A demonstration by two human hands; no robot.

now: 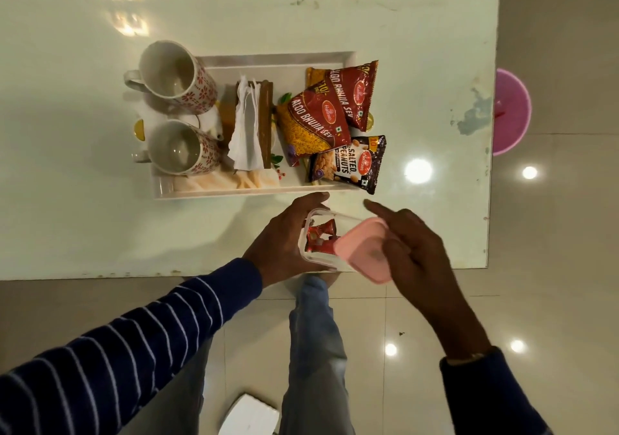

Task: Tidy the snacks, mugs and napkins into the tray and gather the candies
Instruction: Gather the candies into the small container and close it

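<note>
So your left hand is wrapped around the clear plastic box sitting near the front edge of the table, fingers curled round its left side. Inside the box you can see the candies, red wrappers, a small bunch of them piled together. Your right hand is pinching the pink lid and holding it tilted over the right half of the box, index finger sticking out straight toward the tray. The lid isn't seated, the left half of the box is open to view.

The white tray sits in the middle of the table, just behind the box. On its left end there are two mugs with a red flower pattern, both lying tipped with their mouths facing you, nothing visible inside them. One is at the back left corner, the other at the front left corner. In the middle of the tray a brown holder carries the white napkins. The right end has the snacks: two red packets of aloo bhujia overlapping each other, the second one further back, and a dark packet of salted peanuts at the front right corner, poking over the tray's rim.

A pink bowl sits off the right edge of the table, lower down.
</note>
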